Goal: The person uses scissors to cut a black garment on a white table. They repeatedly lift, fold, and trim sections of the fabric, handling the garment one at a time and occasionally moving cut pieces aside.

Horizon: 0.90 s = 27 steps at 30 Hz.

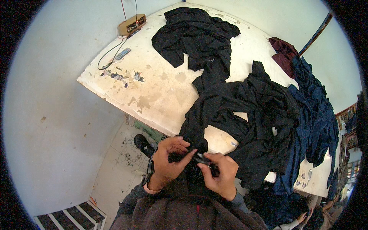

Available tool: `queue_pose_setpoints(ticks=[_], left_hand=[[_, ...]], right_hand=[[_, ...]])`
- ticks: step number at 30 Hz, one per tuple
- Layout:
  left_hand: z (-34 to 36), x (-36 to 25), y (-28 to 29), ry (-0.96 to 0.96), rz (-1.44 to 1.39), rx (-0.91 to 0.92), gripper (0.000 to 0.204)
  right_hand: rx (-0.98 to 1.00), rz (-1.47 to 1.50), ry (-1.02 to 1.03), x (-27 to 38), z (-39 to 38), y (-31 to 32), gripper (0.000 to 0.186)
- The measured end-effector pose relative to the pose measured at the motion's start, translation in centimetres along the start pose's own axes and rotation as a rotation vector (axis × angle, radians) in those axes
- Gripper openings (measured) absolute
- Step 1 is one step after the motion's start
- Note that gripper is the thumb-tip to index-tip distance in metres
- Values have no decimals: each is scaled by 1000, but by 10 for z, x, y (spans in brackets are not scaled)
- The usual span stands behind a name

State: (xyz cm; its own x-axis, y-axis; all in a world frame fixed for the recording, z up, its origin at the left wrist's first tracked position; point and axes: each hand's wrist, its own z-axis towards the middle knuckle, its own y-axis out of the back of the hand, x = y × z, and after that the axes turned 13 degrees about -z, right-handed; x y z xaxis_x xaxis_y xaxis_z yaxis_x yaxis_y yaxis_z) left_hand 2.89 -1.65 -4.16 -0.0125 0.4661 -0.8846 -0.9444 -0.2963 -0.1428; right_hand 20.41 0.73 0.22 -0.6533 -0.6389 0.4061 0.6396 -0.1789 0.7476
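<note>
At the near edge of the table, my left hand [167, 163] is closed on the edge of a black garment [209, 99], thumb and fingers around the cloth. Close beside it, my right hand [225, 172] grips a small dark tool with a shiny part [202, 158], which may be thread snips; its shape is partly hidden by my fingers. The tool's tip is near the cloth and my left thumb. From my hands the black fabric runs up onto the pale worn table [161, 99], its sleeves and panels spread in folds.
Another black garment [195, 32] lies farther back. Navy cloth [310, 111] and a maroon piece [284, 55] are heaped at the right. A brown radio-like box [132, 25] and grey remote [123, 54] sit at the far left. Another person's hand [301, 217] shows at lower right.
</note>
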Motion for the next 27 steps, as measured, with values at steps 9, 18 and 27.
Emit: queue_pose_setpoints(ticks=[9, 18, 27], left_hand=[[5, -9, 6, 796, -680, -57, 34], [1, -11, 3, 680, -610, 38, 32], [3, -14, 0, 444, -379, 11, 19]], right_hand=[[-11, 127, -154, -2, 5, -7, 27], [-55, -86, 2, 0, 18, -6, 21], [-143, -3, -79, -10, 16, -12, 31]])
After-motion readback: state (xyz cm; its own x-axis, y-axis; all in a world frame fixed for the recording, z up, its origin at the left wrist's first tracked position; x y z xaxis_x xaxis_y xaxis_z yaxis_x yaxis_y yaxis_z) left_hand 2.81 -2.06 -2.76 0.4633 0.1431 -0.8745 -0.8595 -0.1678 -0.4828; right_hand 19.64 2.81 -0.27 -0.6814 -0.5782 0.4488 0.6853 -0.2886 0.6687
